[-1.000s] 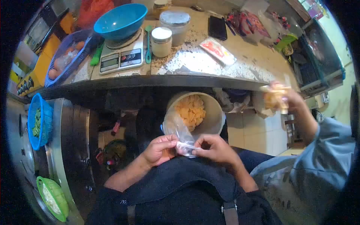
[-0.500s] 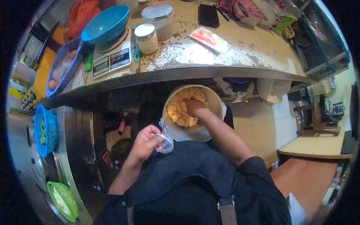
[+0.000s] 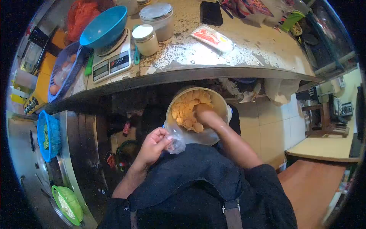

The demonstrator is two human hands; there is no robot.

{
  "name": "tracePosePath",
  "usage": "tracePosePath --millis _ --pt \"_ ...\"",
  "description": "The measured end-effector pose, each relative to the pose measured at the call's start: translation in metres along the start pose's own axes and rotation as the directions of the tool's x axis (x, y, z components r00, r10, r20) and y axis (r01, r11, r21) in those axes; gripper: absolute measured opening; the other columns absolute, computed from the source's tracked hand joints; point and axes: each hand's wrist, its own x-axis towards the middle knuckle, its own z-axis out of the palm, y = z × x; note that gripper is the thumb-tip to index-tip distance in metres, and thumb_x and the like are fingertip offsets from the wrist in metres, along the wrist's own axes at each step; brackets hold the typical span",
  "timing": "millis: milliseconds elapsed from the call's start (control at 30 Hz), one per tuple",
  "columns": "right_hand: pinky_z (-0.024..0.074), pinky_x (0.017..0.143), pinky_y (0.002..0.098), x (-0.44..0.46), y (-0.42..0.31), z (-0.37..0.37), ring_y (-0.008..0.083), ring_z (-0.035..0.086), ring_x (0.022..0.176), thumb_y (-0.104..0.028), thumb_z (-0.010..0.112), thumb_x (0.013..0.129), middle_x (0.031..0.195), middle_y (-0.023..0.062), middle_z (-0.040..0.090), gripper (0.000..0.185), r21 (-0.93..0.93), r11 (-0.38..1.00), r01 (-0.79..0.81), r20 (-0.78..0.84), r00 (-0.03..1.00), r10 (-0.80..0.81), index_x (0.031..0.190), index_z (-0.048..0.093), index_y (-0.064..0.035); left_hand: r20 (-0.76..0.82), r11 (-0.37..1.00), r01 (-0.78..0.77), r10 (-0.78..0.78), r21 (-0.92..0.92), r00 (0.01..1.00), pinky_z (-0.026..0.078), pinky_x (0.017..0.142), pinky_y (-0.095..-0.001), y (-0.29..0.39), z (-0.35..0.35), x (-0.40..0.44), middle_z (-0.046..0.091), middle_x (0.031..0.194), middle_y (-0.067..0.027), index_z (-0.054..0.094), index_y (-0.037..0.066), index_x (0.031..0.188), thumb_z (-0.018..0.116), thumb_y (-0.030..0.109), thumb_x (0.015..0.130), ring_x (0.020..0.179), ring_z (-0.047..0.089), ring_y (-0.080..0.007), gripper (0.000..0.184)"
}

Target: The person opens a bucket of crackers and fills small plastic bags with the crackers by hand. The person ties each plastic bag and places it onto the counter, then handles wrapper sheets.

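Yellow-orange chips (image 3: 183, 112) fill part of a pale bucket (image 3: 220, 102) at frame centre; the right hand (image 3: 206, 115) sits among them, its grip hidden. Lower left, the left hand (image 3: 156, 143) pinches a clear plastic bag (image 3: 177, 143).

The right hand (image 3: 206, 114) has let go of the clear plastic bag (image 3: 176, 144) and is now down in the bucket (image 3: 222, 105) among the orange pieces (image 3: 185, 110). The bag, earlier stretched over the bucket's edge, is now bunched in the left hand (image 3: 154, 145) alone. The co-worker has left, baring a reddish-brown surface (image 3: 312, 191).
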Motion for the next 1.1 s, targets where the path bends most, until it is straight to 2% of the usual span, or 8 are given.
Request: tracePosePath --millis 100,167,233,500,633,800,1000,1100 --pt "0.0541 0.062 0.0392 -0.056 -0.008 -0.056 0.0273 0.069 0.073 -0.022 0.070 0.080 0.088 0.0164 0.070 0.028 0.364 0.931 0.023 -0.170 0.985 0.042 0.094 0.066 0.0012 -0.017 0.992 -0.008 0.006 -0.123 1.000 0.052 0.075 -0.0264 0.003 0.018 0.011 0.062 0.096 -0.0075 0.050 0.001 0.110 0.056 0.005 0.092 0.084 0.062 -0.0119 0.019" --pt "0.0512 0.058 0.0318 -0.094 -0.014 -0.086 0.0179 0.064 0.067 -0.013 0.071 0.081 0.085 0.0124 0.068 0.024 0.776 0.630 0.043 -0.115 0.991 0.074 0.099 0.062 0.0020 0.008 0.994 0.015 -0.014 -0.108 1.000 0.052 0.082 -0.0279 0.000 0.031 0.020 0.061 0.103 -0.0089 0.046 0.001 0.117 0.056 0.004 0.092 0.091 0.062 -0.0131 0.027" --pt "0.0486 0.054 0.0215 -0.121 -0.017 -0.101 0.0075 0.061 0.064 -0.008 0.073 0.082 0.078 0.0051 0.066 0.027 0.944 0.318 0.086 -0.108 0.993 0.052 0.103 0.059 0.0015 0.051 0.993 0.035 -0.029 -0.117 0.998 0.051 0.087 -0.0292 -0.005 0.042 0.029 0.060 0.108 -0.0098 0.043 0.000 0.123 0.055 0.004 0.092 0.097 0.061 -0.0142 0.033" --pt "0.0489 0.059 0.0197 -0.162 -0.035 -0.105 0.0052 0.060 0.070 -0.008 0.072 0.082 0.081 0.0027 0.066 0.025 0.928 0.344 0.141 -0.163 0.986 0.036 0.103 0.062 0.0013 0.152 0.974 0.063 -0.031 -0.215 0.988 0.048 0.094 -0.0311 -0.018 0.060 0.046 0.057 0.113 -0.0106 0.038 -0.001 0.129 0.056 0.002 0.091 0.103 0.058 -0.0156 0.041" --pt "0.0500 0.069 0.0227 -0.187 -0.047 -0.123 0.0098 0.062 0.075 -0.003 0.075 0.078 0.087 0.0036 0.065 0.021 0.734 0.622 0.273 -0.337 0.941 -0.016 0.095 0.063 0.0009 0.069 0.988 0.063 -0.053 -0.143 0.996 0.049 0.091 -0.0304 -0.025 0.052 0.045 0.057 0.114 -0.0108 0.038 -0.001 0.129 0.057 0.002 0.091 0.102 0.058 -0.0152 0.042" --pt "0.0468 0.056 0.0240 -0.200 -0.072 -0.141 0.0107 0.060 0.063 -0.007 0.079 0.070 0.078 0.0058 0.067 0.019 0.521 0.735 0.433 -0.459 0.869 -0.186 0.086 0.069 -0.0033 0.099 0.989 0.077 -0.065 -0.125 0.993 0.050 0.086 -0.0272 -0.035 0.051 0.048 0.057 0.111 -0.0094 0.039 0.000 0.128 0.059 0.004 0.090 0.098 0.058 -0.0136 0.043" --pt "0.0488 0.060 0.0250 -0.209 -0.071 -0.147 0.0155 0.064 0.068 -0.005 0.079 0.069 0.080 0.0082 0.068 0.017 0.522 0.647 0.556 -0.559 0.796 -0.233 0.084 0.071 -0.0031 0.091 0.999 0.034 -0.035 0.015 0.995 0.048 0.087 -0.0260 -0.036 0.041 0.042 0.056 0.108 -0.0063 0.041 -0.001 0.129 0.062 0.006 0.089 0.097 0.057 -0.0118 0.045" --pt "0.0540 0.064 0.0321 -0.237 -0.086 -0.165 0.0209 0.067 0.073 -0.007 0.077 0.073 0.080 0.0105 0.068 0.016 0.672 0.283 0.684 -0.590 0.726 -0.353 0.086 0.069 -0.0014 0.049 0.999 -0.040 0.039 0.028 0.998 0.048 0.087 -0.0266 -0.030 0.032 0.030 0.056 0.111 -0.0075 0.043 -0.001 0.128 0.062 0.005 0.089 0.099 0.057 -0.0118 0.043"
